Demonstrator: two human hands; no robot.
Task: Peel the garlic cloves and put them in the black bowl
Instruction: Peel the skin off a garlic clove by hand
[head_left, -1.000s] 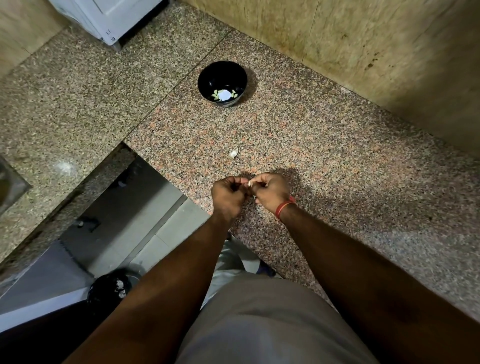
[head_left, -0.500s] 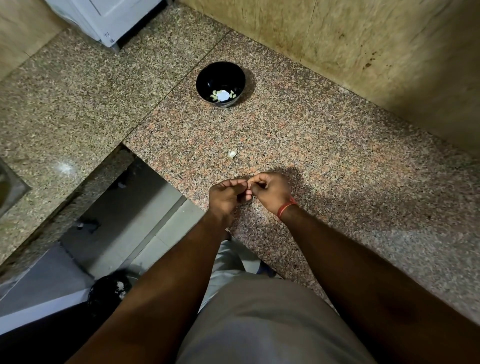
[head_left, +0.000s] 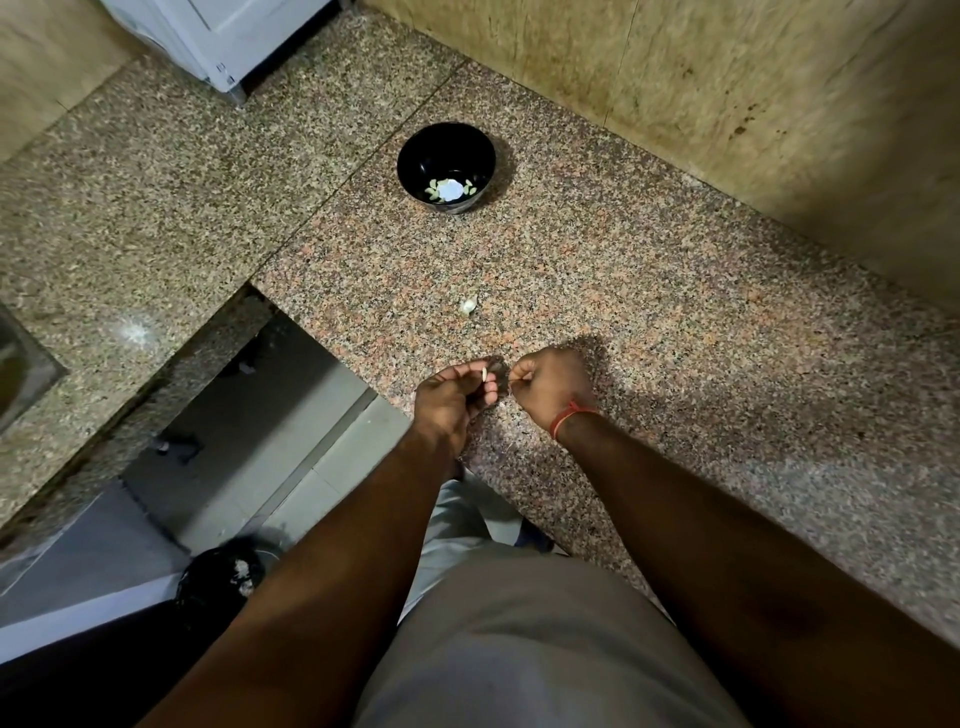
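While the granite worktop (head_left: 649, 312) carries the black bowl (head_left: 445, 167) well ahead, my left hand (head_left: 451, 400) pinches a garlic clove (head_left: 485, 374); my right hand (head_left: 551, 387) is curled, contents unclear. Small, slick, I'd judge: take its ends

Pale garlic clove (head_left: 485, 373) pinched at fingertips of left hand (head_left: 451, 400), above the speckled surface (head_left: 649, 291). Second whitish clove (head_left: 467, 306) lies loose on surface between hands and black bowl (head_left: 415, 166). Bowl upright, well apart, several pale cloves in its bottom.
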